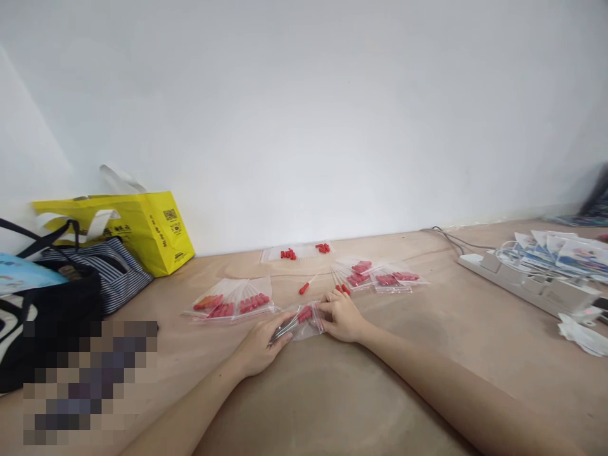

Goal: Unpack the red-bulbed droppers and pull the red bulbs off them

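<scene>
Where the brown counter (427, 380) meets the white wall, a yellow paper bag (156, 231) is seen at the far left, with a striped bag (109, 272) just beside it and a white power strip (522, 282) at the right. Left of centre, a fanned pile of clear packets (232, 301) is laid flat, and a second pile (375, 275) is spread farther right. Near the middle, a small clear bag (304, 320) is held flat on the counter between both hands. Thin metal pins with red caps are seen through its plastic. Its left end is pinched by the grip of the left hand (261, 345), its right edge by the grip of the right hand (342, 316). A single red-capped pin (304, 288) is left loose just beyond.
</scene>
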Tool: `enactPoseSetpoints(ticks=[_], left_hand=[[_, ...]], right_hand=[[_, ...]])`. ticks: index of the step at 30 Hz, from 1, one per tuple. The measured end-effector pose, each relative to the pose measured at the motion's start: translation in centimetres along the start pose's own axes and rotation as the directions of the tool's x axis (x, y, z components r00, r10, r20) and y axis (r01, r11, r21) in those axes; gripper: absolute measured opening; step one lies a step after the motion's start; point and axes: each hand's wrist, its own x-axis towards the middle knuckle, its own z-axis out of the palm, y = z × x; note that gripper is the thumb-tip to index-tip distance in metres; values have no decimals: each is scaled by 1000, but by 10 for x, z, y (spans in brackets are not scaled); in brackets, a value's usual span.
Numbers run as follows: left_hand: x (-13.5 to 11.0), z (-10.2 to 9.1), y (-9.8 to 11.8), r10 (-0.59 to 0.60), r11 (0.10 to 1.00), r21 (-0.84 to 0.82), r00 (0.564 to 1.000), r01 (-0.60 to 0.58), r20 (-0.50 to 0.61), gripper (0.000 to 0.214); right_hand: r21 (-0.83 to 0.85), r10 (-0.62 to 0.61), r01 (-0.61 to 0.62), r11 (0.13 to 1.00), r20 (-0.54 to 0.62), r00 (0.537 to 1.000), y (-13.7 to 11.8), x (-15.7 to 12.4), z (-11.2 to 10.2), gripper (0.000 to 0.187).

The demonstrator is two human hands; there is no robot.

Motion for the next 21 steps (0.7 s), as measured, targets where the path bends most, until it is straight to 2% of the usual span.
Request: enactPoseSetpoints(ticks=[3, 6, 14, 18, 21], left_hand=[[0, 0, -1, -13, 1000, 2, 1000, 13, 16, 39], [0, 1, -3, -25, 1000, 8, 999, 25, 32, 40], [0, 2, -4, -12, 1000, 7, 1000, 12, 16, 38], [0, 1, -3, -17, 1000, -23, 1000, 18, 25, 39], [0, 1, -2, -22, 999, -38, 999, 24, 40, 39]], right_hand=[[-48, 3, 0, 999, 64, 998, -3, 1, 1, 27], [-28, 27, -24, 999, 113, 993, -2, 2, 1, 31], [213, 153, -146, 966, -18, 988, 5, 4, 4, 30], [157, 101, -102, 982, 16, 995, 3, 4, 6, 37], [131, 77, -81, 988, 36, 996, 1, 4, 5, 33]])
